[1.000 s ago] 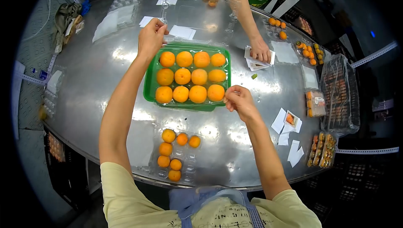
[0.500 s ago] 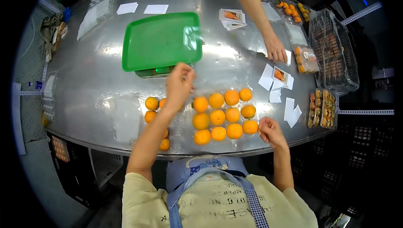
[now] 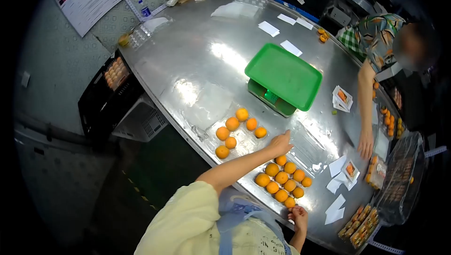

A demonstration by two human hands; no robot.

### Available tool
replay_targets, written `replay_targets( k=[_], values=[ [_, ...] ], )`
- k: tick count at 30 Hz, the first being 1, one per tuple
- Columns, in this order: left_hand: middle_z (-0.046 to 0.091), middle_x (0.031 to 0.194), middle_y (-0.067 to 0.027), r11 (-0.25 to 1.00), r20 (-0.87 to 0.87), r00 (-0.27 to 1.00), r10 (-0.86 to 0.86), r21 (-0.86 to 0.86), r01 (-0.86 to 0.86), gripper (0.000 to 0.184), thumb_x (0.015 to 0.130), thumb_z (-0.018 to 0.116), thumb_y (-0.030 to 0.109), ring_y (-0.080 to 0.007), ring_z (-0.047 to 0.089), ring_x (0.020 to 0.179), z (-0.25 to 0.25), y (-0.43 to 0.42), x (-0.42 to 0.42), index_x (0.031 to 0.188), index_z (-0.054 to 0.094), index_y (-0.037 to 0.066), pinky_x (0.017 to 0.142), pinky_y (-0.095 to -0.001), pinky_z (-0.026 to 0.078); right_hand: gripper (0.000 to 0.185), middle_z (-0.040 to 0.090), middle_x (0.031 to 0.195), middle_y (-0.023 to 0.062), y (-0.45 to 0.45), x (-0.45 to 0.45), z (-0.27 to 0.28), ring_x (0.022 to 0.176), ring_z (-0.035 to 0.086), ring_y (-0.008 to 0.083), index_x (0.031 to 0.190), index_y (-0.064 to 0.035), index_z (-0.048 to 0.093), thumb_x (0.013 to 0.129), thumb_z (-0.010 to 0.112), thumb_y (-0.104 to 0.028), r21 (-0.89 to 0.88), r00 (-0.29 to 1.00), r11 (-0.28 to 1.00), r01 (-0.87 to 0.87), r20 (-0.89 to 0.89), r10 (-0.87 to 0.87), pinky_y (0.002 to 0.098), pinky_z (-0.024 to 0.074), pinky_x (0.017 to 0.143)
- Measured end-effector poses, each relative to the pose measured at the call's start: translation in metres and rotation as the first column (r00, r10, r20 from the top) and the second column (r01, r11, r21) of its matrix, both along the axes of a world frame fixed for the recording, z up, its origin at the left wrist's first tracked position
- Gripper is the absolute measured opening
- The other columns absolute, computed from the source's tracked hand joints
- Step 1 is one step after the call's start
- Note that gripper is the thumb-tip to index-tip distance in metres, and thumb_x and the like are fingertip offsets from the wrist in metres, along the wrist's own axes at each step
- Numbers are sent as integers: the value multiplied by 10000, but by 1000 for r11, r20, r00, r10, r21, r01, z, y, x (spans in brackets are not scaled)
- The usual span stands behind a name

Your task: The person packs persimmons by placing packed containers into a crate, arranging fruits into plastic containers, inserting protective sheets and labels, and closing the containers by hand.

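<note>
A clear plastic tray [image 3: 271,180] near the table's front edge holds rows of round orange fruits [image 3: 281,177] that look like persimmons. At its far left corner is my left hand [image 3: 281,144], its fingers apart and nothing visible in them. My right hand [image 3: 299,218] has its fingers curled at the near right corner, closed on the tray's edge. The clear lid [image 3: 307,144] lies beyond the fruit. To the left, a second clear tray [image 3: 240,146] carries several more fruits [image 3: 232,124] along two sides.
A scale [image 3: 268,97] topped by a green tray [image 3: 284,74] stands beyond my left hand. Across the table a co-worker's hand [image 3: 365,143] reaches down beside white cards [image 3: 336,166]. Filled fruit packs [image 3: 359,226] and a plastic-wrapped crate [image 3: 401,180] line the right side.
My view has turned left, so the table appears rotated. My left hand has come from near the scale down to the filled tray's edge. My right hand stays at the tray's corner.
</note>
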State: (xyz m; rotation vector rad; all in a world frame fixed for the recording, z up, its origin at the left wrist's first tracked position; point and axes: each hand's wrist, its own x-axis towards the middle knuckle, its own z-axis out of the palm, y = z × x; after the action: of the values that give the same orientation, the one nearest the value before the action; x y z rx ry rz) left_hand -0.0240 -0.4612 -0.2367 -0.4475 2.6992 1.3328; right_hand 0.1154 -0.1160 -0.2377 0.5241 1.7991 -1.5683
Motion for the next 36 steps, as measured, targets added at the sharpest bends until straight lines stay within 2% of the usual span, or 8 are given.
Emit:
replay_targets(
  k=[3, 8, 11, 14, 17, 26, 27, 36],
  values=[
    [533, 1249, -175, 950, -245, 958, 150, 305, -71, 565, 830, 653, 201, -275, 589, 1029, 11, -28, 32, 1323, 422, 48, 822, -376, 495, 186, 651, 786, 74, 9, -26, 11, 523, 588, 129, 1024, -20, 582, 900, 612, -156, 148, 987, 987, -60, -142, 81, 245, 483, 451],
    [632, 979, -58, 750, -220, 774, 594, 500, -433, 304, 845, 635, 97, -138, 596, 844, 27, -147, 102, 1137, 566, 48, 749, -277, 491, 159, 618, 807, 53, -14, -75, 49, 611, 556, 95, 1028, -5, 578, 929, 556, -128, 337, 809, 941, -18, -548, 211, 222, 450, 542],
    [603, 1020, -83, 792, -258, 749, 611, 193, -580, 302, 839, 625, 126, -229, 602, 826, 0, -231, 146, 1128, 568, 58, 729, -332, 506, 176, 618, 812, 51, -73, -85, 74, 653, 560, 88, 1045, 3, 581, 922, 567, -121, 271, 794, 963, 10, -587, 157, 220, 450, 566],
    [583, 1002, -80, 680, -471, 792, 388, -435, -591, 300, 823, 656, 162, -257, 579, 853, -19, -290, 166, 1100, 579, 75, 774, -361, 491, 181, 623, 831, 49, -158, -79, 81, 717, 577, 83, 1059, 16, 578, 939, 547, -116, 258, 783, 965, -42, -592, 193, 221, 477, 624],
    [577, 994, -69, 693, -394, 827, 401, -460, -555, 317, 814, 678, 202, -257, 559, 905, -25, -333, 160, 1097, 584, 97, 812, -386, 471, 148, 648, 862, 62, -246, -64, 61, 723, 610, 106, 1048, 2, 600, 917, 560, -56, 247, 787, 964, -96, -574, 226, 226, 506, 647],
    [593, 828, -31, 868, -292, 819, 493, 109, -484, 190, 829, 645, 112, -139, 506, 627, -6, -442, 157, 1016, 630, 76, 600, -271, 446, 174, 690, 858, 102, -437, -21, 77, 757, 674, 162, 1034, 6, 626, 887, 608, -85, 536, 591, 756, -375, -491, 641, 270, 522, 677],
    [605, 830, -30, 870, -276, 826, 491, 113, -479, 177, 834, 637, 99, -135, 515, 635, -6, -451, 160, 1010, 636, 73, 596, -267, 447, 162, 682, 883, 141, -440, -18, 72, 772, 678, 264, 1007, -48, 645, 856, 610, -95, 514, 604, 771, -375, -495, 624, 327, 524, 663],
    [620, 873, -54, 836, -307, 789, 532, 43, -547, 176, 856, 592, 71, -151, 589, 756, -48, -542, 201, 1025, 634, 45, 637, -265, 484, 127, 655, 849, 155, -500, -6, 63, 767, 636, 333, 949, -63, 633, 863, 577, -139, 524, 315, 610, -594, -546, 776, 399, 502, 675]
  ],
)
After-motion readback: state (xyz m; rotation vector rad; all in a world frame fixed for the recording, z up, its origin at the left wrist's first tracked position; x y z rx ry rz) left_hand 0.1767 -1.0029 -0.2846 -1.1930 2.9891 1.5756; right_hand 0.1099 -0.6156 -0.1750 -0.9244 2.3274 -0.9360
